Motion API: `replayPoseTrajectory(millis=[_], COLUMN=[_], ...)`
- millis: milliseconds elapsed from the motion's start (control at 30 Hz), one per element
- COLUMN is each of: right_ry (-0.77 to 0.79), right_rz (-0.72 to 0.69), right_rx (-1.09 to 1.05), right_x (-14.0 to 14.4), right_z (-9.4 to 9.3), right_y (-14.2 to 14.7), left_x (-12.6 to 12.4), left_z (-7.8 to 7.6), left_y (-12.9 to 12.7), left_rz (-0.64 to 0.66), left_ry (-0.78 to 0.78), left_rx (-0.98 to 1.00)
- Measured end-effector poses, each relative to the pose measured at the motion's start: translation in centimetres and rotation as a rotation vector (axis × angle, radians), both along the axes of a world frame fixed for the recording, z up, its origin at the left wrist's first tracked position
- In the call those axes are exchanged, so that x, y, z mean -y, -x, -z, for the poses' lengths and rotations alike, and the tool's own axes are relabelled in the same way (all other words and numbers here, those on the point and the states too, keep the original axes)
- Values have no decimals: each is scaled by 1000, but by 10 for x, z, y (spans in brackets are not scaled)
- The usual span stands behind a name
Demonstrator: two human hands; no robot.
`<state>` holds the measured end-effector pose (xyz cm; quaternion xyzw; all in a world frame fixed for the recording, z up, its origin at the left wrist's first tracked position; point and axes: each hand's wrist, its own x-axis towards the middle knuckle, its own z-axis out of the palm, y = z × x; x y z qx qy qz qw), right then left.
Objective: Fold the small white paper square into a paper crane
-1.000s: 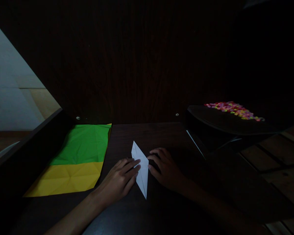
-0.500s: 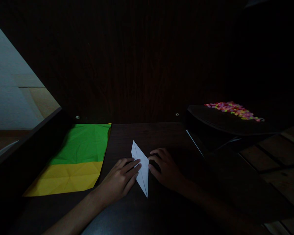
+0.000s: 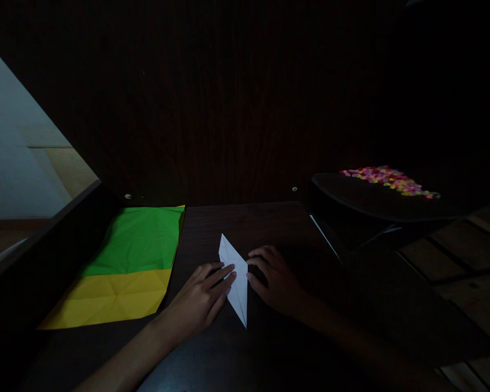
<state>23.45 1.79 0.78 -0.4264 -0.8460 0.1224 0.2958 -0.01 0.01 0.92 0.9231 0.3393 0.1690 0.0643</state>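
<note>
A folded white paper (image 3: 239,288), a slim slanted diamond with crease lines, lies on the dark wooden surface in front of me. On its left side rests my left hand (image 3: 202,294), open, its outstretched fingertips laid on the paper's face. My right hand (image 3: 275,280) is at the right corner, its fingers bent and apart. The thumb and fingertips touch the paper's edge there; whether they pinch it I cannot tell. The left fingers cover part of the left edge.
Left of my hands lie creased green paper (image 3: 142,239) and yellow paper (image 3: 116,296), overlapping. A dark raised side board (image 3: 65,218) borders them. At right, a dark rounded shelf (image 3: 351,196) carries a pile of small colourful pieces (image 3: 392,181). A dark wooden panel (image 3: 228,109) stands behind.
The view has shifted very slightly. My hands and the white paper hold nearly the same position.
</note>
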Motion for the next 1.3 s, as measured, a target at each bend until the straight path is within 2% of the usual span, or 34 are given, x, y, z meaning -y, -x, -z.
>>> replayPoseTrajectory(millis=[567, 1033, 1300], right_ry=[-4, 20, -35], right_rz=[-7, -127, -205], right_rx=[-18, -29, 9], right_x=[1, 4, 6], right_z=[0, -3, -3], right_y=[2, 4, 4], left_x=[2, 0, -4], left_z=[-5, -5, 1], left_y=[-1, -1, 2], left_rz=[-14, 1, 41], left_ry=[-1, -16, -68], left_rx=[-26, -6, 79])
